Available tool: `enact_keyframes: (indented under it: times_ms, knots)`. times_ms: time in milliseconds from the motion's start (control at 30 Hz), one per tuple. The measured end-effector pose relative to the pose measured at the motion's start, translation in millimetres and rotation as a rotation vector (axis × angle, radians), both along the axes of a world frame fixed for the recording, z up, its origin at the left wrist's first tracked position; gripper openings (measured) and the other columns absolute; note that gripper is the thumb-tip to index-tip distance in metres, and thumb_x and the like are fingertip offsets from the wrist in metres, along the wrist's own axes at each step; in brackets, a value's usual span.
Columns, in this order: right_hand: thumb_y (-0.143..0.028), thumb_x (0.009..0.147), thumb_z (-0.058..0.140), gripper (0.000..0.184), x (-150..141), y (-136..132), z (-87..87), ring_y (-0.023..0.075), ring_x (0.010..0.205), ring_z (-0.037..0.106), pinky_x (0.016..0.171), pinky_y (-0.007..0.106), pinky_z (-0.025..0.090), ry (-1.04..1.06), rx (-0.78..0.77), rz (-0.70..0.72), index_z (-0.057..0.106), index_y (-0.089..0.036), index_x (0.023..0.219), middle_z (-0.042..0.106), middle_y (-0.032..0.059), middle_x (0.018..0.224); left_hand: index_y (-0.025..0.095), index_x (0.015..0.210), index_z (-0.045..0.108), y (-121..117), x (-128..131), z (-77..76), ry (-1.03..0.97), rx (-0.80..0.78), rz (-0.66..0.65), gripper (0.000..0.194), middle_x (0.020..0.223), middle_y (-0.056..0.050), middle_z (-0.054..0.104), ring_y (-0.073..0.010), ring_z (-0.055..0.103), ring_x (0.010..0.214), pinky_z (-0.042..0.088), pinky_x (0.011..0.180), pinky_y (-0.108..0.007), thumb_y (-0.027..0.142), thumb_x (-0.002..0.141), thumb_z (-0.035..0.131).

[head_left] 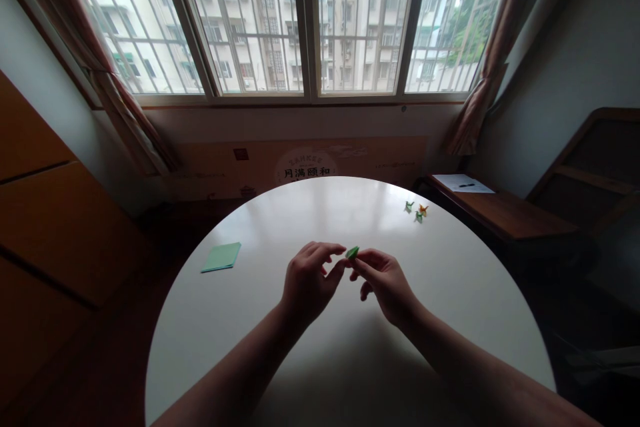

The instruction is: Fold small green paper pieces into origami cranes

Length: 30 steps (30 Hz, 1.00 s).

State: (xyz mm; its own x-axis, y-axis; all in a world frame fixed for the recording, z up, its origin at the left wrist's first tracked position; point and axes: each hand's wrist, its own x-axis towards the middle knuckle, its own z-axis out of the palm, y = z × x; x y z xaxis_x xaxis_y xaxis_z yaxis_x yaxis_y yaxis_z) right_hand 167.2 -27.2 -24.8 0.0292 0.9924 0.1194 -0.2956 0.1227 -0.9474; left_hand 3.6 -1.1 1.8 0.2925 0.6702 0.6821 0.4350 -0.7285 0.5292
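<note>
A small piece of folded green paper point(353, 253) is held up above the white round table point(320, 360), between my two hands. My right hand point(387, 278) pinches it from the right between thumb and forefinger, its other fingers curled below. On the left side, my left hand point(313, 280) has thumb and forefinger tips at the paper's left end, with the remaining fingers bent. Fingertips cover part of the folds. Toward the far right of the table sit small folded paper figures: a green one point(409, 205), another green one point(419, 216) and an orange one point(423, 209).
A stack of light green paper squares point(221, 257) lies at the table's left. Beyond the right edge, a wooden bench point(520, 220) carries a white sheet point(463, 183) with a dark pen point(467, 185). A barred window point(310, 20) and curtains are behind; an orange-brown cabinet point(45, 233) stands left.
</note>
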Motion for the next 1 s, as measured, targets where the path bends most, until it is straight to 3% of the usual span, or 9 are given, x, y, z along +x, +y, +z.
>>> enact_keyframes:
  times_ms: [200,500,733,1000]
  knots:
    - [-0.043,0.074,0.081,0.027,-2,1,-3.2,0.0172,0.067,0.061,0.038,0.019,0.044,0.028,0.024,-0.023,0.075,-0.02,0.085,0.07,0.0066,0.081,0.023,0.1,0.077,-1,0,1.2,-0.005,-0.065,-0.011,0.017,0.099,-0.009,0.073,-0.0212,0.067,0.079,0.054,0.057,-0.026,0.027,0.086,0.067]
    - [-0.041,0.074,0.081,0.025,-3,0,-2.4,0.0165,0.066,0.061,0.039,0.02,0.045,0.066,0.012,-0.008,0.075,-0.02,0.085,0.071,0.0064,0.083,0.022,0.092,0.075,-2,-1,1.6,0.049,0.076,-0.007,0.012,0.093,-0.008,0.074,-0.0213,0.067,0.082,0.055,0.063,-0.028,0.021,0.088,0.064]
    - [-0.042,0.075,0.08,0.026,-2,-1,-3.1,0.018,0.068,0.062,0.04,0.02,0.047,0.002,0.061,0.007,0.073,-0.019,0.086,0.07,0.0058,0.079,0.018,0.082,0.068,-3,5,1.6,-0.062,-0.186,-0.082,0.01,0.085,-0.005,0.067,-0.0155,0.063,0.07,0.048,0.052,-0.021,0.018,0.086,0.059]
    - [-0.038,0.074,0.081,0.024,-1,-1,-3.1,0.019,0.073,0.062,0.042,0.023,0.05,-0.062,0.127,-0.02,0.071,-0.019,0.083,0.069,0.0052,0.083,0.014,0.083,0.068,1,11,-6.2,-0.28,-0.581,-0.165,0.019,0.072,-0.003,0.064,-0.0107,0.052,0.051,0.046,0.039,-0.02,0.033,0.082,0.064]
